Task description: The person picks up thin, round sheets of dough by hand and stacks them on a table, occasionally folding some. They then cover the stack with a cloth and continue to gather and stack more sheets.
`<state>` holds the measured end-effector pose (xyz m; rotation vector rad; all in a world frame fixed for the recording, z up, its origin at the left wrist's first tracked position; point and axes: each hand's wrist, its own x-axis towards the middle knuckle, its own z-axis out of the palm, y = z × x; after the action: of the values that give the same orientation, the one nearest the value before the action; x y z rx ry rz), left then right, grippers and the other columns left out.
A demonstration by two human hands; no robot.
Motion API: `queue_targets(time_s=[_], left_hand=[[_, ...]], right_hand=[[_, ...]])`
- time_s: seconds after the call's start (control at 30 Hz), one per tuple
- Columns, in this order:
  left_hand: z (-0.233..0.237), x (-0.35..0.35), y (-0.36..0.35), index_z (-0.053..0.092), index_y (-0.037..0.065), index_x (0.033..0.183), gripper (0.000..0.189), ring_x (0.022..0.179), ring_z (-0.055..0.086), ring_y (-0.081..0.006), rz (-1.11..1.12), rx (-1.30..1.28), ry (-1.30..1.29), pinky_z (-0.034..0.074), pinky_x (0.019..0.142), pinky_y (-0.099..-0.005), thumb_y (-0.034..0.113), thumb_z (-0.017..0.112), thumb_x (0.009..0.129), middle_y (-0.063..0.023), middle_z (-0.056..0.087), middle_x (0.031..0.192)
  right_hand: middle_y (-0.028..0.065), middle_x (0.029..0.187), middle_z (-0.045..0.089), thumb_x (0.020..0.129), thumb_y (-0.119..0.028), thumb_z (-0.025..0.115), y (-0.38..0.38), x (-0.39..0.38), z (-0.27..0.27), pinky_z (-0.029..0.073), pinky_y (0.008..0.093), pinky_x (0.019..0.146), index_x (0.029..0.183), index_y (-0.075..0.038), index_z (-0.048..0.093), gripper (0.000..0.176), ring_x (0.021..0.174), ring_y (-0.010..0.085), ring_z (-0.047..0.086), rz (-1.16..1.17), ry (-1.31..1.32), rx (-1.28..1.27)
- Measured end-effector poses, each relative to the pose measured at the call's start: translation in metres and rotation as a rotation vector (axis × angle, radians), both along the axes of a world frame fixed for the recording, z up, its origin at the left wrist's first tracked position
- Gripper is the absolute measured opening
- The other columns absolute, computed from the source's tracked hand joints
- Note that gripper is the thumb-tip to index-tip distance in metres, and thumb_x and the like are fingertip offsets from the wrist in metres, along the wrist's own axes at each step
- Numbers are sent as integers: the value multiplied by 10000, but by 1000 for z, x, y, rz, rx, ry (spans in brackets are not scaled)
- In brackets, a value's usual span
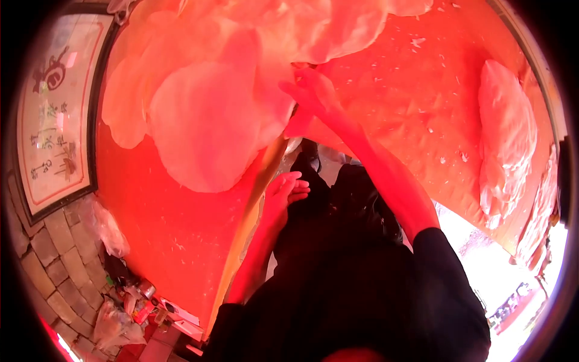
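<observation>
Round sheets [202, 127] were heaped upper left on the red table [172, 235], by the right hand [312, 92], its grip unclear. The left hand [286, 190] was held half-curled, centre; a framed sign [60, 114] was seen far left.

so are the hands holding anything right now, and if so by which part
The left hand appears to hold nothing. The right hand is by the edge of the pale sheets; whether it grips one cannot be told.

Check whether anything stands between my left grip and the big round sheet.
Nothing visible blocks the way: between the left grip and the round sheet only the table's edge shows, apparently no real barrier.
</observation>
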<state>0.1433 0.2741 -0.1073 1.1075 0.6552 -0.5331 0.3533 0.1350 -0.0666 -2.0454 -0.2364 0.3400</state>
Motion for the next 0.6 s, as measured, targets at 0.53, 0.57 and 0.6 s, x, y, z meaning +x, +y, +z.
queue_targets(time_s=[0.53,0.57,0.6], left_hand=[[-22,51,-14,424,30,1376,502,1212,512,-328,438,-954,-136,464,978,-458,380,399,1017,-161,538,1317],[-17,59,-22,427,29,1367,491,1203,517,-325,442,-964,-146,468,974,-455,372,403,1016,-160,541,1309],[-11,66,-29,430,27,1358,481,1195,522,-321,447,-972,-149,471,970,-452,364,408,1015,-158,544,1300]], right_hand=[[-18,714,598,876,-257,678,-127,-29,70,357,221,539,859,-51,680,206,607,50,501,-332,174,235],[-22,703,595,875,-259,678,-146,-40,74,352,219,532,845,-53,683,208,599,48,496,-375,177,234],[-26,691,593,873,-261,679,-164,-50,78,346,217,525,832,-54,686,211,591,45,492,-418,175,229]])
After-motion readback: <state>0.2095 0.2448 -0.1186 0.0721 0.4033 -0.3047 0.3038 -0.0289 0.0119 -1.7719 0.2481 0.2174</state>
